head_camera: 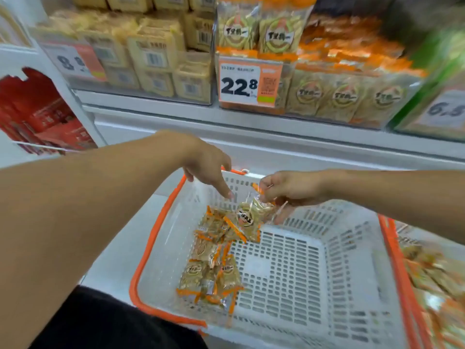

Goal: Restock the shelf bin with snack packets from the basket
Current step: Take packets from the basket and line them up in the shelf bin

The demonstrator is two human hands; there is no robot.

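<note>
Right hand (289, 190) is seen curled over the far wall of the basket (314, 260), a snack packet (251, 217) pinched by its top edge and hung just below the fingers, long axis pointing down and toward the person. Left hand (208, 165) is held loosely open beside it, forefinger pointed down at the loose packets (214, 263), which lie directly beneath and nearer to this hand. These are judged easiest taken by the left.
</note>
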